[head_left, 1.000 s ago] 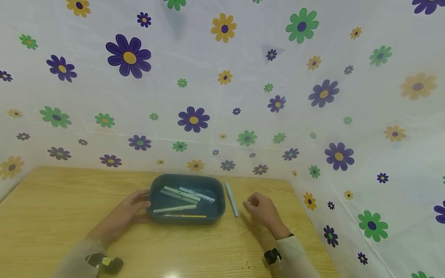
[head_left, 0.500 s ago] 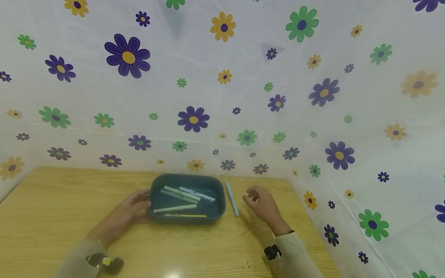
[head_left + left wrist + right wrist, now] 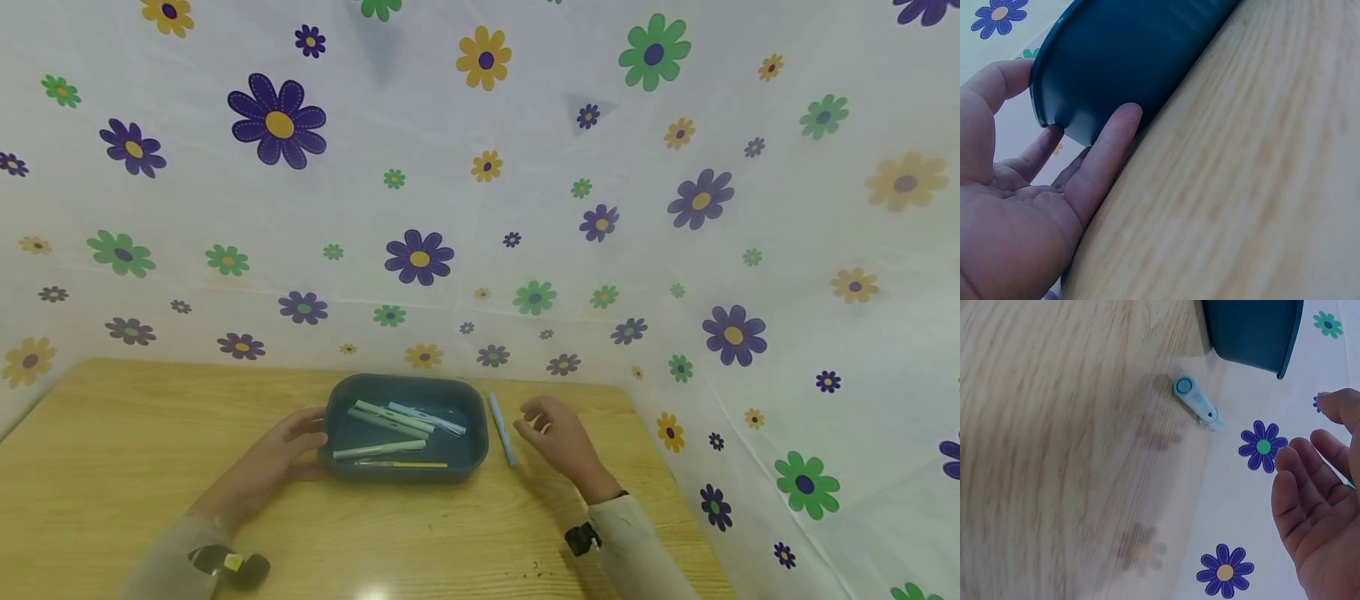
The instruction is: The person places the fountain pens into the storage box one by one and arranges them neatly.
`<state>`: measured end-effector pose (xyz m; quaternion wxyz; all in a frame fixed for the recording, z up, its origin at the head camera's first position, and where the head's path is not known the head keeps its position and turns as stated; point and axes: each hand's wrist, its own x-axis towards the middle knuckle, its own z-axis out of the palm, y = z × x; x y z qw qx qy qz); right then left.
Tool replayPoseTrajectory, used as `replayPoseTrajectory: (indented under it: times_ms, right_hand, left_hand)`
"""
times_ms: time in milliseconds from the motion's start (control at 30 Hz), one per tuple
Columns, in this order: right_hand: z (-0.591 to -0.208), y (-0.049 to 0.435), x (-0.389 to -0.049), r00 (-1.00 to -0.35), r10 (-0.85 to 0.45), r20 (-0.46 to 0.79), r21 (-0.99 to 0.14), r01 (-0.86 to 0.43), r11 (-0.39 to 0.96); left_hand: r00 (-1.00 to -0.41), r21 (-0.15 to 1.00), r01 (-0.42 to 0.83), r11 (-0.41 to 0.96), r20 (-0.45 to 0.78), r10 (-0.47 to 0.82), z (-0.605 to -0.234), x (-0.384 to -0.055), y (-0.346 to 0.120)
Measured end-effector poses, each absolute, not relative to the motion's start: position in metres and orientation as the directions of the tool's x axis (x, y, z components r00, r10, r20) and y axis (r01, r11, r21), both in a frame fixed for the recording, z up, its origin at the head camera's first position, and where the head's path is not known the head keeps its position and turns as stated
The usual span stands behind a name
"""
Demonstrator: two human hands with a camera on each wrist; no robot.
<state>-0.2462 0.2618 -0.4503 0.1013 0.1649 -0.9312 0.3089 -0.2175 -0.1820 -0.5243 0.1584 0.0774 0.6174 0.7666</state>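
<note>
A dark teal plastic bin stands on the table in the head view. My left hand holds its left end, with one digit at the rim and other fingers along the outer wall, as the left wrist view shows. Several pale green and light blue markers lie in the bin, along with a thin yellow-barrelled pen. To the right of the bin, a light blue marker lies alone on the wood. Just right of that marker is my right hand, fingers loosely bent and nothing in them.
The wooden table ends at a white flower-print sheet that hangs behind and along the right side. Small dark specks lie near the front. Dark wrist-worn devices sit at both sleeves.
My right hand has shifted slightly up and left, closer to the lone blue marker, and its fingers have spread a little. The left hand and the bin have stayed in place.
</note>
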Motion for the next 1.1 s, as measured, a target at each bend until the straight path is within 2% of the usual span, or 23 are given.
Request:
replayPoseTrajectory:
  times_ms: [633,1100]
  right_hand:
    - [-0.447,0.247,-0.252,-0.899,-0.325,0.293,-0.522,-0.435,0.734]
    - [-0.447,0.237,-0.252,-0.890,-0.361,0.278,-0.577,-0.455,0.678]
  left_hand:
    - [-0.943,0.971,-0.149,-0.185,-0.083,0.324,-0.518,-0.214,-0.178]
    - [-0.941,0.971,-0.176,-0.163,-0.117,0.318,-0.522,-0.216,-0.181]
